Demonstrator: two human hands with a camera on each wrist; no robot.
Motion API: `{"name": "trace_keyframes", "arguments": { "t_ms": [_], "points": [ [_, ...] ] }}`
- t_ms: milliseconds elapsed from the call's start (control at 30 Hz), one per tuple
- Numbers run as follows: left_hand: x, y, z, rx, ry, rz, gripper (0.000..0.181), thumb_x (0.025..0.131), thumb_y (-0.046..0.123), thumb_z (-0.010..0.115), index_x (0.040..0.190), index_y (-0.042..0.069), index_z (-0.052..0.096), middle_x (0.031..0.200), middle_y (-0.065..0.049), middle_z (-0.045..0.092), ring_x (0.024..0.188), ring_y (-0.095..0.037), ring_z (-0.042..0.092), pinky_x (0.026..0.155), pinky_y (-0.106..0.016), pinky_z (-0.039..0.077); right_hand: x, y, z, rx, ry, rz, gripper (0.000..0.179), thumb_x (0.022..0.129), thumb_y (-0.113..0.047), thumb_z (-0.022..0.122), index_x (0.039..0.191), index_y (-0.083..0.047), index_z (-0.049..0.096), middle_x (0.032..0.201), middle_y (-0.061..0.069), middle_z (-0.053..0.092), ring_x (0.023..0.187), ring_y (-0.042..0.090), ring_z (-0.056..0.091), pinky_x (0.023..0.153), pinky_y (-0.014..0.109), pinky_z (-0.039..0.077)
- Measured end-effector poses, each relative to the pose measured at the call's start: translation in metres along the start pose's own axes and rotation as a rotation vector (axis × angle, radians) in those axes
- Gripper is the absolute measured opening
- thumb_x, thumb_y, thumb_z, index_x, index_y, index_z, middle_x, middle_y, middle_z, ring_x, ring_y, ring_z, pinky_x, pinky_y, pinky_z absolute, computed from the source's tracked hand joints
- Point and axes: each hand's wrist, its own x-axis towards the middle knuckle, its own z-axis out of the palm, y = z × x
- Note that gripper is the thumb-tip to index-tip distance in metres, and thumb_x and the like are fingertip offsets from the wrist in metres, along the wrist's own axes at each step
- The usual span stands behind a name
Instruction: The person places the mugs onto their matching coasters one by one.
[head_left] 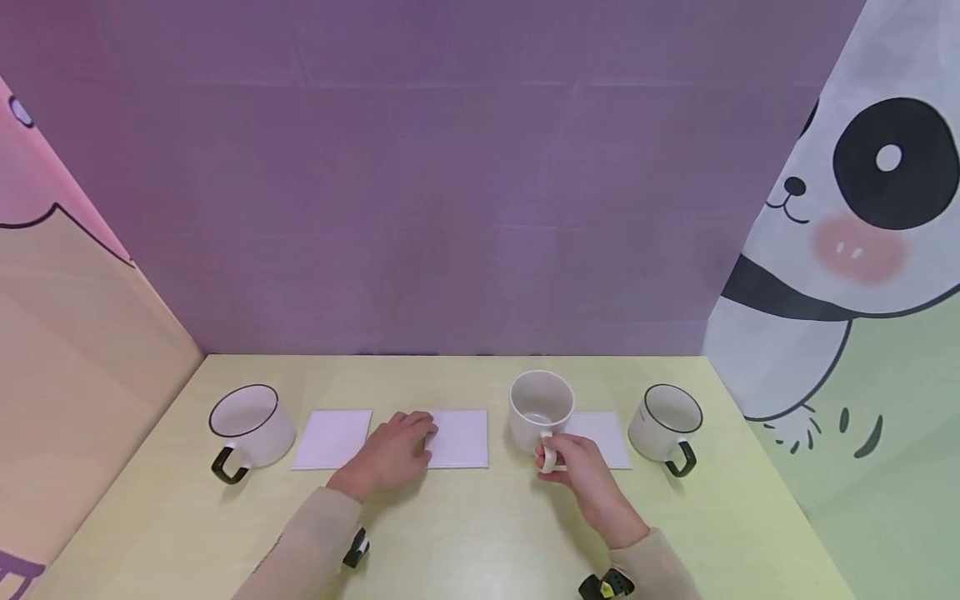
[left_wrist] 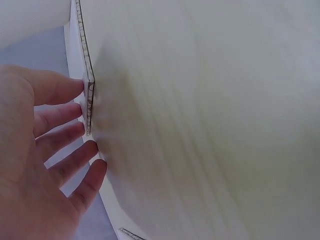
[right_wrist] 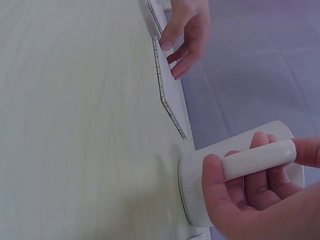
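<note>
In the head view my left hand [head_left: 396,450] lies over the gap between the left white board [head_left: 333,437] and the middle white board [head_left: 459,440], fingertips at the middle board's left edge. The left wrist view shows the fingers fairly straight and spread, thumb tip right at a board edge [left_wrist: 90,95]. My right hand [head_left: 588,477] grips a plain white mug [head_left: 542,396] by its handle [right_wrist: 260,159], the fingers curled round it. This mug stands upright and overlaps the left part of the right white board [head_left: 600,437].
A white mug with a black handle and dark rim [head_left: 258,429] is at the left of the pale wooden table [head_left: 480,542]. A similar mug [head_left: 666,425] stands at the right. Purple cloth [head_left: 450,208] hangs behind, with printed cloths at both sides.
</note>
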Motion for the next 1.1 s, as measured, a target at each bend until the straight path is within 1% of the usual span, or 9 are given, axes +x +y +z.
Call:
{"name": "trace_keyframes", "arguments": {
  "t_ms": [167,333,467,633,867,967,1100],
  "points": [
    [0.0,-0.002,0.001,-0.005,-0.005,0.006,0.036,0.093,0.016,0.068,0.127,0.005,0.064,0.141,-0.012,0.056,0.128,-0.035,0.051,0.103,-0.056,0.044,-0.001,-0.001,0.0,0.012,0.004,0.002,0.023,0.096,-0.01,0.054,0.091,0.009,0.065,0.079,0.006,0.063,0.079,0.019,0.061,0.079,0.037,0.057],
    [0.001,-0.001,-0.001,-0.002,-0.004,0.015,0.034,0.093,0.016,0.068,0.125,0.004,0.064,0.141,-0.013,0.056,0.127,-0.035,0.051,0.102,-0.056,0.045,-0.002,-0.002,0.001,0.016,0.02,-0.022,0.023,0.097,-0.01,0.056,0.091,0.01,0.065,0.079,0.007,0.063,0.079,0.02,0.061,0.077,0.035,0.057],
    [0.002,-0.001,-0.002,-0.008,-0.008,0.012,0.034,0.093,0.015,0.068,0.125,0.004,0.064,0.141,-0.013,0.056,0.128,-0.036,0.05,0.103,-0.057,0.044,-0.003,-0.003,0.005,0.026,0.031,-0.041,0.021,0.099,-0.008,0.055,0.094,0.01,0.065,0.079,0.007,0.062,0.08,0.022,0.061,0.079,0.038,0.056],
    [0.003,-0.002,-0.001,-0.025,-0.017,0.007,0.034,0.093,0.015,0.067,0.126,0.004,0.064,0.142,-0.013,0.055,0.129,-0.035,0.05,0.103,-0.058,0.044,-0.002,-0.005,0.007,0.031,0.043,-0.057,0.02,0.1,-0.007,0.056,0.094,0.01,0.065,0.077,0.006,0.061,0.08,0.02,0.059,0.081,0.041,0.055],
    [0.002,-0.002,0.0,-0.029,-0.023,0.005,0.035,0.094,0.016,0.067,0.127,0.005,0.064,0.144,-0.013,0.054,0.131,-0.035,0.049,0.104,-0.058,0.043,-0.004,-0.006,0.01,0.043,0.067,-0.07,0.021,0.101,-0.007,0.057,0.094,0.013,0.064,0.075,0.006,0.06,0.077,0.019,0.058,0.078,0.039,0.056],
    [0.001,-0.002,-0.001,-0.038,-0.028,-0.003,0.035,0.094,0.016,0.067,0.128,0.006,0.064,0.145,-0.013,0.054,0.131,-0.035,0.048,0.105,-0.058,0.042,-0.005,-0.007,0.012,0.051,0.069,-0.081,0.021,0.101,-0.007,0.058,0.096,0.013,0.065,0.075,0.006,0.06,0.079,0.019,0.059,0.079,0.038,0.056],
    [0.001,-0.002,-0.001,-0.04,-0.027,-0.002,0.035,0.095,0.016,0.067,0.128,0.006,0.063,0.144,-0.012,0.054,0.131,-0.035,0.048,0.105,-0.057,0.042,-0.006,-0.008,0.014,0.063,0.074,-0.097,0.021,0.101,-0.007,0.057,0.097,0.012,0.065,0.076,0.005,0.061,0.083,0.018,0.059,0.082,0.04,0.056]
  ]
}}
